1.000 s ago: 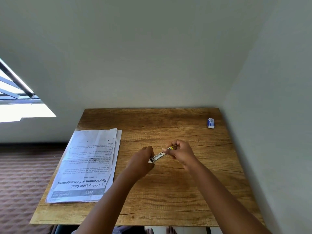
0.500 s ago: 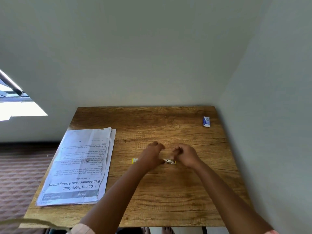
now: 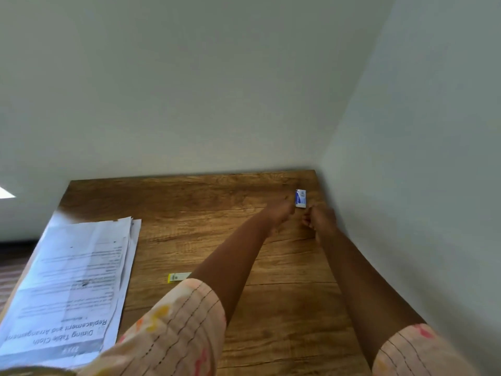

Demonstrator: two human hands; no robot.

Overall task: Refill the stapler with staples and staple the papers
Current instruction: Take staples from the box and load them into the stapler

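Note:
The small blue and white staple box (image 3: 300, 198) lies in the far right corner of the wooden table (image 3: 206, 213). My left hand (image 3: 280, 211) stretches toward it, fingertips at its left edge, holding nothing. Just below the box is my right hand (image 3: 320, 219) with its fingers curled; blur hides whether they grip anything. The yellow and silver stapler (image 3: 179, 277) lies flat on the table in the middle, its right end hidden behind my left arm. The stack of printed papers (image 3: 78, 283) lies on the table's left side.
Walls close the table in at the back and on the right, right next to the staple box. The table's left edge runs under the papers, with floor beyond it. My patterned sleeves fill the bottom of the view.
Both hands let go of the stapler, which now lies on the table, and reached forward and right to the staple box. The view has tilted and moved closer.

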